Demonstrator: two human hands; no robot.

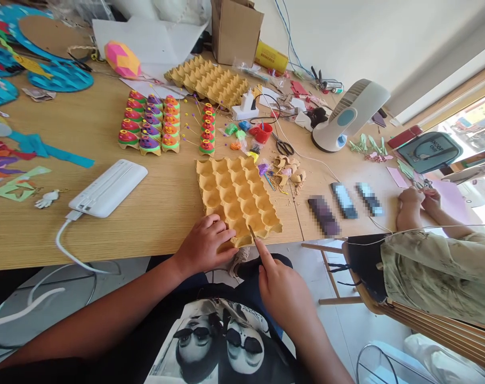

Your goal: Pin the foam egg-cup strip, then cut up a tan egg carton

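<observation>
A yellow pulp egg tray (248, 205) lies at the table's near edge, its cups facing up. My left hand (206, 240) grips its near left corner, the fingers bent over the top and the thumb along the front edge. My right hand (284, 285) is closed round a slim knife (252, 233), with the index finger stretched along it. Only a short part of the blade shows, its tip at the tray's near rim; the handle is hidden in my palm. Beyond the tray stand rows of painted egg-cup pieces (150, 125) and a single painted strip (208, 129).
Torn tray scraps (290, 172), black scissors (283, 145) and a red cup (261, 132) lie past the tray. A white power bank (108, 188) is at left, a white fan (348, 114) at right. Another person's hands (420, 197) work at far right.
</observation>
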